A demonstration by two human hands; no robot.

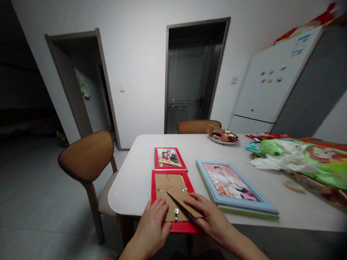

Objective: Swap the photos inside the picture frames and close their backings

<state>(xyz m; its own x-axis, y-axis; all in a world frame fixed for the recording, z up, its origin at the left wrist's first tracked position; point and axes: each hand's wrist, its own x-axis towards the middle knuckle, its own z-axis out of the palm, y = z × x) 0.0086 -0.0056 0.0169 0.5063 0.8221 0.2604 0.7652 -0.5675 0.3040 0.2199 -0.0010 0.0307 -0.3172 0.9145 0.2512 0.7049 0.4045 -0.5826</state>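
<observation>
A red photo frame [153, 185] lies face down at the table's near edge, its brown backboard [173, 180] showing several small metal clips. My left hand [154, 222] grips the frame's lower left corner, fingers over the backboard and thumb by the bottom rail. At the right side, my right hand [207, 215] holds the brown stand flap [183, 202], which is tilted up from the backboard. That hand's thumb is partly hidden beneath the flap. Just beyond lies another red photo frame [184, 169], face up with a picture of two people.
Blue and green photo frames [230, 182] are stacked to the right. Farther right lie a tape roll [294, 186] and a heap of plastic bags [292, 153]. A plate of food [222, 135] sits at the table's back. Wooden chairs [88, 155] stand left and behind.
</observation>
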